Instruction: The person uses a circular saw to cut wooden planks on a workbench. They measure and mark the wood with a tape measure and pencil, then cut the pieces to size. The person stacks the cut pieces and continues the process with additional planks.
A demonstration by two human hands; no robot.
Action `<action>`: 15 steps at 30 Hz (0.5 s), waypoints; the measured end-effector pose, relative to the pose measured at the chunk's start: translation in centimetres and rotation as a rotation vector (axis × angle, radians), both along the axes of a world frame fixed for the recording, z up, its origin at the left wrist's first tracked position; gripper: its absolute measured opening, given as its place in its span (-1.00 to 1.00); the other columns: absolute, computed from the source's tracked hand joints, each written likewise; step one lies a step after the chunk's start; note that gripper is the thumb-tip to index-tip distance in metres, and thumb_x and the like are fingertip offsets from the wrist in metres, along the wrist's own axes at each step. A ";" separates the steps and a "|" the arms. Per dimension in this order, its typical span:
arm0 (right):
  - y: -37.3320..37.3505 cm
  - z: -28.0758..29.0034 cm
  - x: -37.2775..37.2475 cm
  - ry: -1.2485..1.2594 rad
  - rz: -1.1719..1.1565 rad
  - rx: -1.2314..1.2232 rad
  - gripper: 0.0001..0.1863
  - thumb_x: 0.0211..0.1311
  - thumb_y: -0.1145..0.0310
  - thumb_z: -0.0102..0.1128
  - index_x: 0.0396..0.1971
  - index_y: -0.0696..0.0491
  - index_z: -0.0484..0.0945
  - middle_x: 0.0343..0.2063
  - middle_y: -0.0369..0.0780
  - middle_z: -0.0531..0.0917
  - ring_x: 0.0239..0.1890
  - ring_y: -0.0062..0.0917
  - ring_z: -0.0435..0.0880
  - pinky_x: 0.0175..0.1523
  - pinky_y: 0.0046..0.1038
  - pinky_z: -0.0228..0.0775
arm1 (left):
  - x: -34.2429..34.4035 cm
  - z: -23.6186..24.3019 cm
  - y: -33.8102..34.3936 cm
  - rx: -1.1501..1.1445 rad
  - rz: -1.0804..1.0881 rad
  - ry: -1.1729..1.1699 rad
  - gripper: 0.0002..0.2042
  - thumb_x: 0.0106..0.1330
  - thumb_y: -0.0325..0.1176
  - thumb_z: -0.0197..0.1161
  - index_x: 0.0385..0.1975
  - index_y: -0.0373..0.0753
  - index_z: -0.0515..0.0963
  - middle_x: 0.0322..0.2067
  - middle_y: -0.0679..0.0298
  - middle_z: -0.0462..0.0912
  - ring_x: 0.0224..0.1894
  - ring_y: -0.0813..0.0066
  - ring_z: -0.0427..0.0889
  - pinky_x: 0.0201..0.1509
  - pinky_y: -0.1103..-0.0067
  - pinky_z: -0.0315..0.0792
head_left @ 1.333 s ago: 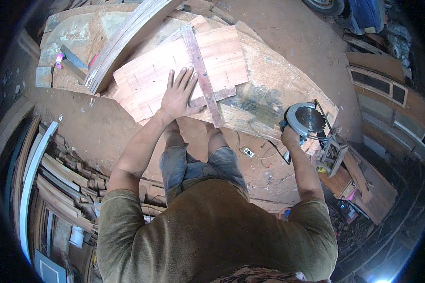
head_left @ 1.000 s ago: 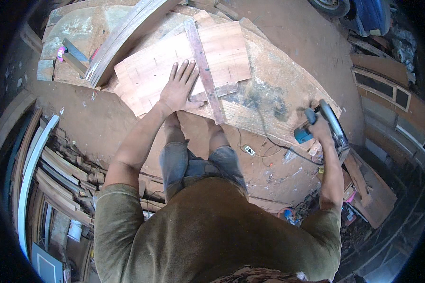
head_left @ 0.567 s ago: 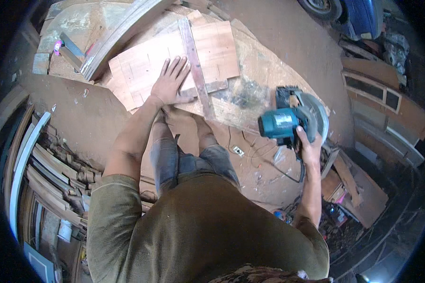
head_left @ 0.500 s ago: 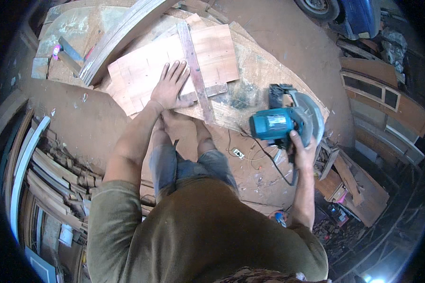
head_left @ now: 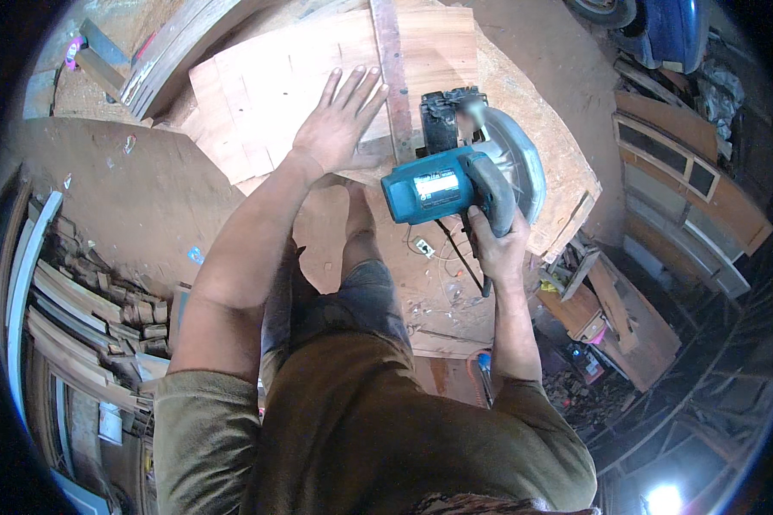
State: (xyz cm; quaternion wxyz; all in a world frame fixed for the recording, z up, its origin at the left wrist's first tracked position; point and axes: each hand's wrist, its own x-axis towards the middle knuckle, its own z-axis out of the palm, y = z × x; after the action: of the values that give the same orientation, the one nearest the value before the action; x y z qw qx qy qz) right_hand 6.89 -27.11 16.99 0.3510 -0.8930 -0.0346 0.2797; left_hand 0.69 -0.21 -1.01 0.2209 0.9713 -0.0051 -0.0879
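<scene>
Teal in its housing, the circular saw (head_left: 434, 184) is held by the right hand (head_left: 500, 245) over the near edge of the counter (head_left: 567, 176), toward its right end. The grip of the right hand is found closed around the handle (head_left: 493, 196); whether the trigger is pressed cannot be told. Clearance between saw and counter cannot be judged from this view. A dark cord (head_left: 460, 255) is seen below the handle.

The pale board (head_left: 266, 94) is laid along the near edge of the counter, mostly left of the saw, and is marked with short dark lines. It is crossed by a reddish-brown strip (head_left: 389, 77), whose near end is found just beside the saw; contact there cannot be confirmed. The left hand (head_left: 339, 120) is placed flat on the board, left of the strip, with its fingers spread apart and nothing clasped.

The step in hand is judged to be the presenting of the saw to the board while the latter is steadied. For the next move, the saw's base would need to be seated level, the cutting line checked against the marks, and the left hand and cord kept well clear of the blade, which is hidden here.
</scene>
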 end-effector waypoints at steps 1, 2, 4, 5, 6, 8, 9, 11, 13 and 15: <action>0.5 0.2 0.1 0.061 -0.014 -0.023 -0.62 0.28 0.48 0.37 0.09 0.21 0.60 -0.23 -0.27 0.70 -0.19 -0.62 0.60 -0.03 -0.48 0.47 | 0.2 0.2 0.0 0.005 -0.006 0.019 0.12 0.14 0.42 0.24 0.57 -0.20 0.00 0.58 0.02 -0.05 0.63 0.10 -0.15 0.69 0.09 -0.32; 1.2 0.6 0.1 0.072 -0.002 -0.025 -0.61 0.28 0.48 0.37 0.09 0.21 0.60 -0.22 -0.27 0.70 -0.18 -0.62 0.60 -0.02 -0.49 0.47 | 0.3 0.3 0.0 0.010 -0.012 0.037 0.12 0.14 0.42 0.25 0.57 -0.20 -0.01 0.58 0.02 -0.05 0.64 0.11 -0.16 0.69 0.09 -0.33; 1.2 0.2 -0.4 0.086 0.014 -0.010 -0.58 0.29 0.49 0.35 0.14 0.20 0.57 -0.21 -0.27 0.69 -0.16 -0.62 0.60 -0.02 -0.49 0.46 | 0.3 0.2 0.0 0.011 -0.019 0.046 0.13 0.15 0.44 0.24 0.57 -0.21 -0.02 0.58 0.03 -0.04 0.64 0.12 -0.17 0.69 0.09 -0.34; 1.2 -0.1 -0.4 0.091 0.025 0.000 -0.57 0.29 0.49 0.34 0.16 0.19 0.55 -0.20 -0.27 0.68 -0.15 -0.62 0.60 -0.02 -0.49 0.46 | 0.2 0.3 0.0 0.011 -0.023 0.052 0.13 0.16 0.44 0.24 0.57 -0.21 -0.02 0.58 0.04 -0.04 0.64 0.13 -0.17 0.69 0.09 -0.35; 1.3 -0.3 -0.5 0.090 0.030 -0.009 -0.56 0.30 0.49 0.34 0.17 0.19 0.54 -0.24 -0.28 0.67 -0.21 -0.63 0.61 -0.08 -0.50 0.48 | 0.3 0.3 0.0 0.015 -0.029 0.053 0.13 0.16 0.44 0.24 0.57 -0.22 -0.01 0.58 0.04 -0.04 0.64 0.13 -0.17 0.69 0.09 -0.35; 2.6 0.5 -0.5 0.199 -0.042 0.014 -0.63 0.33 0.46 0.33 0.10 0.17 0.52 -0.44 -0.35 0.62 -0.48 -0.71 0.56 -0.41 -0.60 0.41 | 0.2 0.4 0.1 0.027 -0.043 0.056 0.13 0.15 0.45 0.23 0.56 -0.24 0.00 0.57 0.04 -0.03 0.64 0.13 -0.17 0.69 0.09 -0.35; 2.6 0.4 -0.5 0.198 -0.044 0.052 -0.66 0.33 0.46 0.32 0.06 0.16 0.51 -0.47 -0.37 0.59 -0.53 -0.73 0.53 -0.46 -0.61 0.36 | 0.2 0.5 0.2 0.019 -0.039 0.044 0.13 0.16 0.45 0.22 0.56 -0.24 0.01 0.57 0.03 -0.02 0.64 0.13 -0.16 0.69 0.09 -0.35; 2.5 0.2 -0.3 0.197 -0.045 0.130 -0.74 0.34 0.45 0.30 -0.03 0.14 0.50 -0.55 -0.40 0.55 -0.63 -0.78 0.46 -0.57 -0.65 0.25 | 0.0 0.4 0.3 0.006 -0.024 0.021 0.12 0.16 0.46 0.21 0.55 -0.25 0.03 0.57 0.03 -0.01 0.64 0.13 -0.16 0.69 0.09 -0.36; 2.6 0.1 -0.2 0.192 -0.020 0.123 -0.80 0.35 0.45 0.28 -0.11 0.14 0.50 -0.56 -0.38 0.56 -0.60 -0.76 0.49 -0.53 -0.63 0.30 | -0.2 -0.2 0.1 -0.021 -0.014 -0.033 0.08 0.18 0.41 0.20 0.53 -0.31 0.08 0.55 -0.03 0.03 0.63 0.07 -0.13 0.68 0.07 -0.32; 2.4 0.0 -0.1 0.183 0.007 0.117 -0.79 0.35 0.44 0.29 -0.11 0.14 0.50 -0.55 -0.38 0.56 -0.60 -0.75 0.50 -0.52 -0.62 0.32 | -0.2 -0.7 -0.1 -0.034 -0.010 -0.064 0.06 0.20 0.39 0.19 0.51 -0.35 0.11 0.53 -0.06 0.07 0.62 0.04 -0.10 0.68 0.06 -0.30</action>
State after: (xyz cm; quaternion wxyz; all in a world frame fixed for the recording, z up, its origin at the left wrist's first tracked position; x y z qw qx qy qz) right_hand 6.78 -24.71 17.00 0.4032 -0.8415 -0.0219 0.3588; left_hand 0.54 -0.35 -1.74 0.2367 0.9697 -0.0186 -0.0578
